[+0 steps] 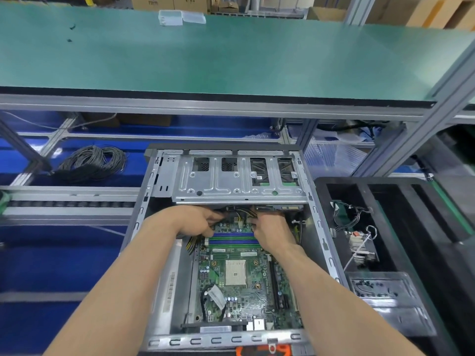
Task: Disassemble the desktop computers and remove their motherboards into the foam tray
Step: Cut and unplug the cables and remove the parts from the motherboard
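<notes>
Forearms: both bare forearms enter from the bottom edge, nearest the viewer, and converge over the open desktop case [154, 191] toward its far half.

Left hand: the left hand [198, 220] lies knuckles-up at the far left corner of the board, fingers curled down around dark cabling beside the yellow-and-black cable bundle [191, 244]; it looks like a grip, though what exactly is pinched is hidden beneath the hand.

Motherboard: the motherboard [239, 299] sits flat in the case floor, CPU socket [235, 272] bare, blue memory slots [232, 238] empty, not yet lifted out.

Right hand: the right hand [273, 231] is angled inward, fingertips bent onto the power connector [244, 217] under the lip of the drive cage [239, 178]; it appears to pinch the plug or its wires, but the contact point is obscured.

Foam tray: the black foam tray [331, 201] stands just beside the case on the right, one channel already holding a heatsink with wires [359, 246].

Risk, connector: pulling on the wires and not the plug body could tear leads or flex the board, since the latch seems still engaged.

Risk, clearance: the cage overhang leaves little room, so a sudden release could drive knuckles into sheet-metal edges.

Risk, socket: a freed cable swinging back could strike the exposed socket.
</notes>
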{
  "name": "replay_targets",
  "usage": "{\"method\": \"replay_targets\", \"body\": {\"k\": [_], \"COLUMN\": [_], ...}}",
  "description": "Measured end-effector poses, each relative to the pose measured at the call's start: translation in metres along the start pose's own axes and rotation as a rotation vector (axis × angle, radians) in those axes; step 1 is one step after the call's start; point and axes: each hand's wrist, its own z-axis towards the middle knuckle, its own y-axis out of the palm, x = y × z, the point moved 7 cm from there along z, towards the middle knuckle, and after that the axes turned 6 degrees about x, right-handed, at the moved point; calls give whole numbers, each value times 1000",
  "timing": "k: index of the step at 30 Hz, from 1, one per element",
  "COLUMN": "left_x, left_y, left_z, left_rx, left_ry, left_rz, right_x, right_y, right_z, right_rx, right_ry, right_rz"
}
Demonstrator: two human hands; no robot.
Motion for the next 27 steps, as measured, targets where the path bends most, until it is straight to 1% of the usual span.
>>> {"method": "replay_targets", "body": {"k": [5,8,10,12,15,17,19,22,25,27], "left_x": [3,3,3,4,2,1,1,1,0,0], "left_y": [-4,-2,-2,-2,-3,-2,-1,0,-2,-5], "left_z": [-1,-3,-5,-5,-4,-2,0,1,0,0], "left_rx": [11,0,-2,1,14,12,-1,8,34,79], "left_ry": [-2,1,6,7,1,-3,-4,2,-15,-31], "left_rz": [129,97,77,68,63,59,62,51,1,28], "right_x": [-8,0,4,5,-2,-7,-8,-6,-9,-14], "right_y": [-6,-6,-2,-4,-11,-13,-8,-4,-7,-9], "right_z": [-6,-2,-2,-3,-5,-5,-7,-8,-8,-9], "right_rx": [44,37,34,43,47,52,20,-3,27,52], "right_ry": [-51,11,52,72,48,15,12,38,47,49], "right_rz": [-21,35,118,137,39,41,30,117,144,179]}}
